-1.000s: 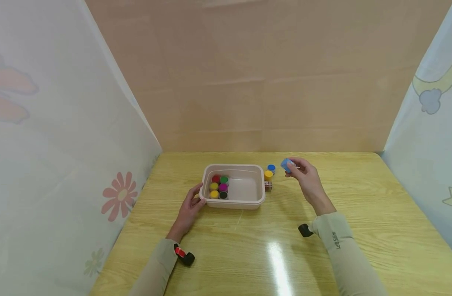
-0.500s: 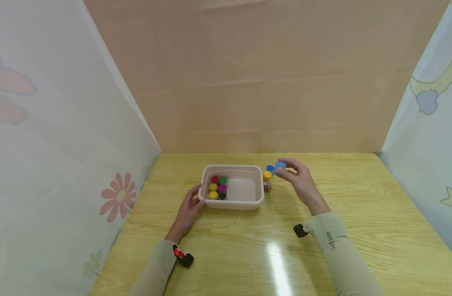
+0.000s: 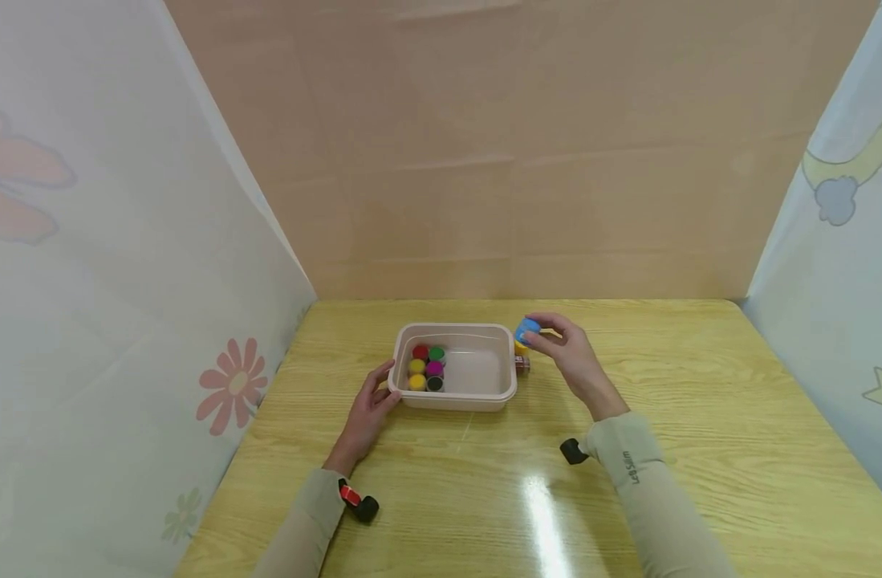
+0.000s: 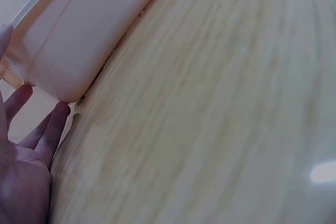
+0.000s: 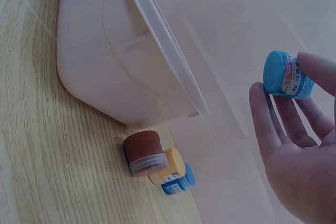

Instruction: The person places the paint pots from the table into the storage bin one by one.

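Observation:
In the head view my right hand (image 3: 574,363) pinches a light-blue paint jar (image 3: 527,329) between thumb and fingers, raised beside the tub's right end. The right wrist view shows its blue lid and printed label on the jar (image 5: 287,75). A beige plastic tub (image 3: 477,398) stands on the table with my left hand (image 3: 366,413) holding its left end, thumb at the front corner. Inside, at the left, stand several paint jars with red, green, yellow, purple and black lids (image 3: 435,384). Left-hand fingertips (image 4: 62,109) touch the tub's lower corner.
Against the tub's right end are a brown paint jar (image 5: 144,153) lying on its side, a yellow one (image 5: 170,166) and a blue one (image 5: 179,181). The wooden table (image 3: 664,385) has a brown backdrop (image 3: 426,160) behind it and patterned sheets at both sides.
My right hand has moved left with the light-blue jar, which now overlaps the blue and yellow jars from the head. The left hand stays at the tub.

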`<state>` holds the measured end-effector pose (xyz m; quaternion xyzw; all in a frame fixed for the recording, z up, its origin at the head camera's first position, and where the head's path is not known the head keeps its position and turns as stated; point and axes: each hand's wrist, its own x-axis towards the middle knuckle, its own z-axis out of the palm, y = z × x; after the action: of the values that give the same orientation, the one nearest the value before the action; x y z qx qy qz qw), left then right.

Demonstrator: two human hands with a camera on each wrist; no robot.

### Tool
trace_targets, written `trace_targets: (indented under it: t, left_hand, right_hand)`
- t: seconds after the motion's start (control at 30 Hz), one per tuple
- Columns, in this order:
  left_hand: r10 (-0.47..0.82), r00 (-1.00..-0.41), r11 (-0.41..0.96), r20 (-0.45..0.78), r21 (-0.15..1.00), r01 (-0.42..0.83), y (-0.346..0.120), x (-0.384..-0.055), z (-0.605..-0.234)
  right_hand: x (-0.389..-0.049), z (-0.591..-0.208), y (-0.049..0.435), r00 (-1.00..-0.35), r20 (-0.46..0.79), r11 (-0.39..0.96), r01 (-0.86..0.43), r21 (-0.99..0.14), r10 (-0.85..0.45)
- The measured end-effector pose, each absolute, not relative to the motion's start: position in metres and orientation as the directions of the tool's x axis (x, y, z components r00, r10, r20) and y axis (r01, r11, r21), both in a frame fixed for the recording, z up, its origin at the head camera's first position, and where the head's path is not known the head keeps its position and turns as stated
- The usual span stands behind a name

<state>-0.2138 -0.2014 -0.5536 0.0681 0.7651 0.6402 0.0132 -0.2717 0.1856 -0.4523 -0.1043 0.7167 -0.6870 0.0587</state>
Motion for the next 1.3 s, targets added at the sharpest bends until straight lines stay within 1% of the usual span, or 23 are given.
trace_targets:
  t: [0.2,0.4,0.77,1.0,1.2,1.3]
  left_hand:
    - [0.127,-0.989,0.168,0.072,0.981,0.093,-0.200,-0.214,-0.553]
    - [0.114,-0.991,0.169,0.075,0.981,0.094,-0.201,-0.212,-0.554]
    - [0.124,-0.990,0.159,0.061,0.984,0.081,-0.201,-0.213,-0.553]
    - [0.125,-0.990,0.161,0.061,0.984,0.081,-0.201,-0.214,-0.553]
    - [0.131,-0.989,0.153,0.066,0.984,0.086,-0.202,-0.214,-0.553]
    - [0.130,-0.989,0.157,0.066,0.984,0.086,-0.202,-0.214,-0.553]
  right_hand:
    - [-0.274,-0.454,0.177,-0.974,0.066,0.094,-0.088,-0.992,-0.215]
    - [-0.278,-0.452,0.164,-0.971,0.054,0.118,-0.084,-0.989,-0.235]
    - [-0.286,-0.453,0.143,-0.959,0.047,0.062,-0.067,-0.996,-0.280]
    - [-0.292,-0.459,0.129,-0.962,-0.015,0.045,0.002,-0.999,-0.274]
    - [-0.294,-0.457,0.115,-0.957,0.001,-0.008,0.002,-1.000,-0.290]
    - [-0.295,-0.457,0.107,-0.954,-0.004,-0.007,0.007,-1.000,-0.301]
